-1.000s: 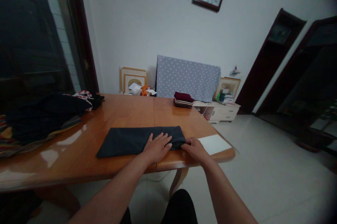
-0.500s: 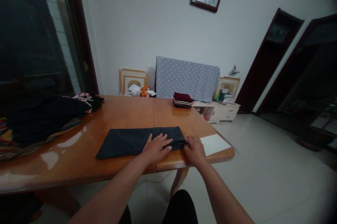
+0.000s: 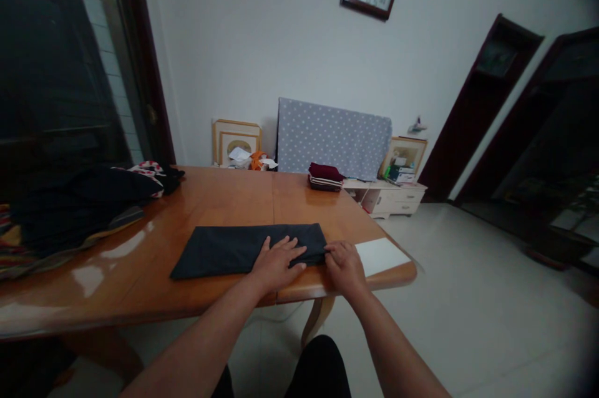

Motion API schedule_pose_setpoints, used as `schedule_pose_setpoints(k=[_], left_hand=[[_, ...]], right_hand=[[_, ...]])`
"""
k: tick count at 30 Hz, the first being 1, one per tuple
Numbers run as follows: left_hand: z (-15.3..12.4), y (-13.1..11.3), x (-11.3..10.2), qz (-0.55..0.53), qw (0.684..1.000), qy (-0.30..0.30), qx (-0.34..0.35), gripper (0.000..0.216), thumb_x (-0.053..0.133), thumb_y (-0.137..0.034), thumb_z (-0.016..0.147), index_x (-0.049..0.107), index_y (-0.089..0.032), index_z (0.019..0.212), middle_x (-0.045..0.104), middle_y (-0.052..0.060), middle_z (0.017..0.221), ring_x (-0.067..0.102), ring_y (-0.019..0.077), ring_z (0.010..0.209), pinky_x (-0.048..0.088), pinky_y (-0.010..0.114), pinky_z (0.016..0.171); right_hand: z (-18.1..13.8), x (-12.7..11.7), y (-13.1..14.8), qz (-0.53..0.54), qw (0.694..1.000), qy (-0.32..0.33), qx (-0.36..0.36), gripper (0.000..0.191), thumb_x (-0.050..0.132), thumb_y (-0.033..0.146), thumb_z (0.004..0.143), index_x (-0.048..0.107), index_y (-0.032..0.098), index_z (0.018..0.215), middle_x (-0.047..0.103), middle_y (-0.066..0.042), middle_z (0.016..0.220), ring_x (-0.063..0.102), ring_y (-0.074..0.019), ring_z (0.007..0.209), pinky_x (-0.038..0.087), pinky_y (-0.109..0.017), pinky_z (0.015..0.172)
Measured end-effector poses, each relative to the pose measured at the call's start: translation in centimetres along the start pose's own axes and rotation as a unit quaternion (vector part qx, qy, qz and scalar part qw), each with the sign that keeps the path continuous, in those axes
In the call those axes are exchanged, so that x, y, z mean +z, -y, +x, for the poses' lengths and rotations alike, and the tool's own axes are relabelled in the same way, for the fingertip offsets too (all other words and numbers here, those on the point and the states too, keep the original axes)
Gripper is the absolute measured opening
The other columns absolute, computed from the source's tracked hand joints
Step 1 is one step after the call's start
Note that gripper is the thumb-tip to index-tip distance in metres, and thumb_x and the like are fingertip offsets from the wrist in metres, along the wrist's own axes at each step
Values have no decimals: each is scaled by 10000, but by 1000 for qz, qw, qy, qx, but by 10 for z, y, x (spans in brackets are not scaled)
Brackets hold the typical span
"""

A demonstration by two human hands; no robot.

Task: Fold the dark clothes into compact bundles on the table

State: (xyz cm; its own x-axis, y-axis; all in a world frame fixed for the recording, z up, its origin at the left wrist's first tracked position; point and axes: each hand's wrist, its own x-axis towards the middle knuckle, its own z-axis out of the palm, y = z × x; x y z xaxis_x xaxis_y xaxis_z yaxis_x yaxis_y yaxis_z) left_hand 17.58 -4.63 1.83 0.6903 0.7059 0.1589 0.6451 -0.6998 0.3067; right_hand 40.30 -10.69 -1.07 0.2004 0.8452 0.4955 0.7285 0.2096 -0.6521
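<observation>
A dark navy folded garment [image 3: 224, 249] lies flat as a long strip across the near part of the wooden table; its exact kind cannot be made out. Spread out on top of it, toward its right half, is my left hand [image 3: 277, 264], palm down with fingers apart. At the garment's right end my right hand [image 3: 345, 264] has its fingers curled, pinching the edge of the cloth. Just beyond that hand, a white flat sheet or board [image 3: 381, 256] rests at the table's right corner.
The wooden table [image 3: 229, 198] carries a loose heap of clothes [image 3: 84, 204] on the left. A small stack of folded clothes [image 3: 324, 177], dark red on top, sits at the far edge. Behind stand a low white cabinet [image 3: 397, 200] and a panel under star-patterned grey cloth [image 3: 332, 139].
My right fingers have shifted slightly left at the garment's end, where the bunched cloth looks a little flatter. My left hand stays in place.
</observation>
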Motion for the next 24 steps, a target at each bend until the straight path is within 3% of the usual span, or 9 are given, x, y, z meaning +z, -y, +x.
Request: schedule_pose_setpoints(k=[6,9,13,16,20,22,24], left_hand=[[0,0,2,-1,1000,-16,2,487,431,-564,945,511,-412,1401,409,20,1555,284,284,1469,37,647,1162],[0,1,3,-6,1000,-18,3,490,425,-589,941,523,-415,1388,419,16,1549,287,285,1467,40,650,1161],[0,2,4,-5,1000,-17,2,499,424,-589,940,520,-407,1394,413,15,1553,279,292,1470,32,647,1164],[0,2,3,-3,1000,-18,3,507,412,-588,946,518,-391,1400,406,26,1557,283,292,1468,30,645,1165],[-1,2,2,-3,1000,-25,5,499,430,-577,942,537,-374,1385,423,45,1546,300,288,1461,63,647,1163],[-1,1,2,-2,999,-30,9,493,460,-570,930,544,-374,1375,439,50,1536,307,288,1458,80,654,1158],[-3,1,1,-4,999,-35,12,491,489,-569,916,551,-378,1364,442,44,1534,318,294,1452,93,661,1155]], right_hand=[[-6,-3,-5,-10,1000,4,3,159,632,222,770,734,291,871,663,-80,1040,507,-300,1075,339,-470,1024],[-4,-9,-4,12,1000,-3,19,139,589,280,830,728,290,839,685,-59,969,554,-268,997,377,-418,974],[17,-15,8,56,994,-72,55,230,513,390,911,705,273,862,689,-46,921,586,-240,918,409,-359,894],[44,-10,20,85,992,-68,56,257,502,401,923,689,262,814,694,-54,922,589,-240,950,401,-344,904],[77,16,36,126,992,-11,29,263,543,398,919,639,251,723,683,-65,863,588,-253,1033,395,-333,948],[84,35,39,114,993,39,18,234,534,390,932,663,236,811,700,-88,981,567,-254,1134,360,-341,1026],[83,52,38,38,994,105,19,279,489,383,955,677,188,1020,661,-132,1214,493,-257,1277,284,-366,1114]])
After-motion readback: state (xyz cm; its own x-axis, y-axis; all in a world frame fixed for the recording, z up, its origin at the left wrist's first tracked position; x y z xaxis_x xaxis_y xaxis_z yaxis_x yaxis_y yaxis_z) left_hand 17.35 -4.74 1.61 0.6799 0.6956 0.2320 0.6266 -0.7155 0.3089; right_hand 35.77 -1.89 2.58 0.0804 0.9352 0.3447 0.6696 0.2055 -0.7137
